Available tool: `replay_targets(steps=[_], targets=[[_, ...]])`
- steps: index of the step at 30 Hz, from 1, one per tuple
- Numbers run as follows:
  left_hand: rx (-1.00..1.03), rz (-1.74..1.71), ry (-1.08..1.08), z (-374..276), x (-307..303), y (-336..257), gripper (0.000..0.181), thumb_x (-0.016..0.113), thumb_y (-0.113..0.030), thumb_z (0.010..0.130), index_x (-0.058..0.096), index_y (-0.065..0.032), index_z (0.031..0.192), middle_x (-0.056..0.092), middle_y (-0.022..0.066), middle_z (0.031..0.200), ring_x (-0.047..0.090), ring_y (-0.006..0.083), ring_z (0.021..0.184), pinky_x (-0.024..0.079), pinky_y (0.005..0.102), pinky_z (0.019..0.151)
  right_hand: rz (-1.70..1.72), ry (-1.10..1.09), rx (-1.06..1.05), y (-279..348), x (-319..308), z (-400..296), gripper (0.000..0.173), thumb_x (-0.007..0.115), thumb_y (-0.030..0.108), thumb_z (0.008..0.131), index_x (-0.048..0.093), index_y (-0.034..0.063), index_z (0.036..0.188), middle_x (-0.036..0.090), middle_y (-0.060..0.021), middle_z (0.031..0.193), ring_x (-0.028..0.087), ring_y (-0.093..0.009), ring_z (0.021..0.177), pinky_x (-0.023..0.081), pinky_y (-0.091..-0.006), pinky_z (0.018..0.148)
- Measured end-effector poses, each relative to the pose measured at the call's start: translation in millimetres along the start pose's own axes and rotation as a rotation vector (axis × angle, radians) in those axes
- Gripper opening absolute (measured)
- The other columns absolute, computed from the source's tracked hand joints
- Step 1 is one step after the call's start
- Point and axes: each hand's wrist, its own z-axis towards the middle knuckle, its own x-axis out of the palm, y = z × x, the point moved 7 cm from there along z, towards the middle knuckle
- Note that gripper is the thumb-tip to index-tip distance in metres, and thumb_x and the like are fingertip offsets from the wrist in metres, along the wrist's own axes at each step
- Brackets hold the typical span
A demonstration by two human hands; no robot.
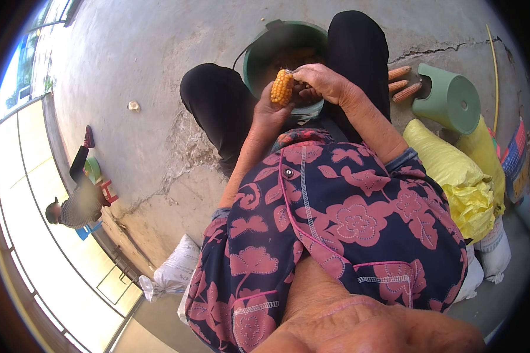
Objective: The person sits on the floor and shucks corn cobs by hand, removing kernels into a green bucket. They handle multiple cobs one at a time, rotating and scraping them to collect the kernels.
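Note:
My left hand (pixel 270 108) grips an ear of corn (pixel 282 88) with rows of yellow kernels, held upright. At the ear's upper right side, my right hand (pixel 324 81) has its fingers curled against it. What lies under those fingers is partly hidden. Both hands are over a green plastic bucket (pixel 248 70) between my knees. Its dark inside holds brownish pieces that are hard to make out.
Right of my knee lie several stripped corncobs (pixel 407 92) beside a green plastic stool (pixel 463 103). Yellow woven sacks (pixel 446 172) stand nearer me. A white sack (pixel 176 264) lies at left. Farther left, another person (pixel 81 200) sits by a wall. Cracks (pixel 433 50) run through the concrete.

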Motion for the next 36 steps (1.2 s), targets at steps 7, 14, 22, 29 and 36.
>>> replay_targets(steps=[7,14,22,29,36], targets=[[-0.023,0.093,-0.024,-3,-3,2,0.065,0.066,0.004,0.083,0.035,-0.0017,0.140,0.054,0.0096,0.129,0.053,0.0159,0.117,0.042,0.0303,0.101,-0.067,-0.011,-0.001,4,4,-6,0.027,0.055,0.029,0.091,0.063,0.0052,0.101,0.059,0.0012,0.088,0.055,-0.007,0.079,0.049,-0.0211,0.069],[0.013,0.576,-0.070,-13,-2,-23,0.065,0.071,-0.005,0.082,0.039,-0.0022,0.139,0.060,0.0105,0.120,0.057,0.0154,0.110,0.045,0.0285,0.095,-0.016,0.046,0.013,-2,5,-5,0.025,0.054,0.024,0.091,0.063,0.0024,0.102,0.060,-0.0002,0.089,0.056,-0.009,0.078,0.050,-0.0228,0.072],[-0.026,0.206,-0.070,-7,-1,-6,0.065,0.072,-0.005,0.081,0.040,-0.0015,0.137,0.059,0.0074,0.120,0.057,0.0141,0.109,0.045,0.0280,0.095,-0.062,-0.198,-0.036,-39,3,18,0.028,0.046,0.000,0.079,0.065,-0.0047,0.099,0.064,-0.0082,0.090,0.058,-0.016,0.080,0.048,-0.0294,0.073],[0.028,0.475,-0.116,-9,-5,-11,0.063,0.072,-0.009,0.082,0.040,-0.0049,0.137,0.061,0.0082,0.117,0.058,0.0137,0.106,0.046,0.0279,0.093,0.017,0.022,0.061,-12,10,0,0.028,0.051,0.018,0.087,0.061,-0.0006,0.104,0.063,-0.0051,0.096,0.061,-0.014,0.089,0.053,-0.0294,0.081],[-0.100,0.808,-0.113,-12,-13,0,0.064,0.073,-0.012,0.082,0.041,-0.0113,0.137,0.063,0.0103,0.114,0.060,0.0145,0.103,0.048,0.0289,0.090,-0.143,0.020,0.035,-20,6,3,0.031,0.050,0.023,0.088,0.066,-0.0002,0.102,0.064,-0.0070,0.096,0.058,-0.015,0.088,0.049,-0.0300,0.075]])
